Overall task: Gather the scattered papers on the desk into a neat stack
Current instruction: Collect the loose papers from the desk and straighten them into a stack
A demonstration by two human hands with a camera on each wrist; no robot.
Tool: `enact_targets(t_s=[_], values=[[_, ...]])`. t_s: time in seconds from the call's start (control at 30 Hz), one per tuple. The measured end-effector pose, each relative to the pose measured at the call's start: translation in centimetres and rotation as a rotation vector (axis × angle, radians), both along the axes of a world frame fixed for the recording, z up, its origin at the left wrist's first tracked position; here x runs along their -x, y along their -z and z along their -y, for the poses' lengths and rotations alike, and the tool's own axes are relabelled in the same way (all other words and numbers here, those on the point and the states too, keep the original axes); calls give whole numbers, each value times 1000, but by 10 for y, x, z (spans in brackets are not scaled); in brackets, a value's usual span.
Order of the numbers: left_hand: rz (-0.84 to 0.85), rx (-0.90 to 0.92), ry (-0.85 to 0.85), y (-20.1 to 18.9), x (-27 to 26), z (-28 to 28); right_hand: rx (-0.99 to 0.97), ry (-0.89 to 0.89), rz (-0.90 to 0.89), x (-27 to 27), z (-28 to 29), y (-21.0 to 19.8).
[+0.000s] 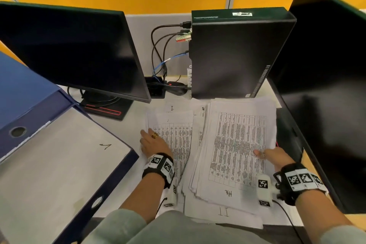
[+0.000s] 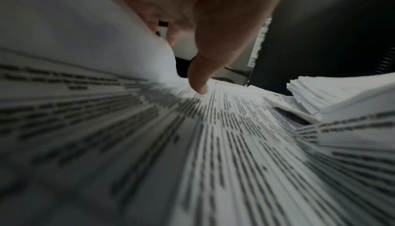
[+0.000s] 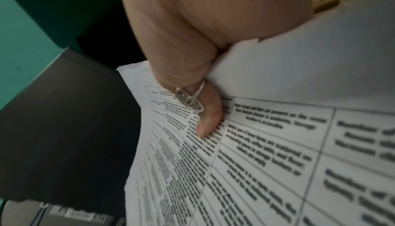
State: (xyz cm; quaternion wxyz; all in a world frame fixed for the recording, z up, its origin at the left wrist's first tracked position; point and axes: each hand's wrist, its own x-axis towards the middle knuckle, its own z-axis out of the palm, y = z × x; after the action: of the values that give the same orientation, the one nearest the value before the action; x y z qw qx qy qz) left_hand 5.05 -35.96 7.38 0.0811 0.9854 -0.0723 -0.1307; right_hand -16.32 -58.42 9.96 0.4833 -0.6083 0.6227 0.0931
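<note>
Two heaps of printed sheets lie on the desk. The left pile (image 1: 178,140) is spread flat, and the thicker right stack (image 1: 237,144) partly overlaps it. My left hand (image 1: 151,141) grips the left pile's left edge. In the left wrist view that edge curls up beside the palm while the thumb (image 2: 200,81) presses on the printed sheet (image 2: 213,145), with the right stack (image 2: 342,91) behind. My right hand (image 1: 272,155) holds the right stack's right edge. Its ringed thumb (image 3: 207,119) lies on the top sheet (image 3: 278,145), and the fingers are hidden underneath.
An open blue binder (image 1: 59,164) fills the desk's left side. A dark monitor (image 1: 69,51) stands behind it, with cables (image 1: 160,59) beside. A black computer tower (image 1: 233,53) stands just behind the papers. A second monitor (image 1: 326,85) walls off the right.
</note>
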Motion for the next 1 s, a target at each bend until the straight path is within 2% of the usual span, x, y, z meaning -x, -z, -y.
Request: enact_targets(t_s=[0.27,0.4,0.53,0.7,0.77,0.87,1.0], values=[[-15,-149,223,-35,-12,18,-22,52,85,9,0,3],[36,-33,240,-72,-2,28,-27,78,122,10,2,7],[183,62,286,-123,8,26,-39,114,157,10,4,14],[367,254,243,-175,13,17,-2,172,228,8,-2,16],[464,340,227,-191,15,13,84,166,251,5,-5,14],[556,480,204,-201,14,9,286,66,243,0,-11,0],[487,636,162,-190,3,8,636,-66,252,-7,-15,-33]])
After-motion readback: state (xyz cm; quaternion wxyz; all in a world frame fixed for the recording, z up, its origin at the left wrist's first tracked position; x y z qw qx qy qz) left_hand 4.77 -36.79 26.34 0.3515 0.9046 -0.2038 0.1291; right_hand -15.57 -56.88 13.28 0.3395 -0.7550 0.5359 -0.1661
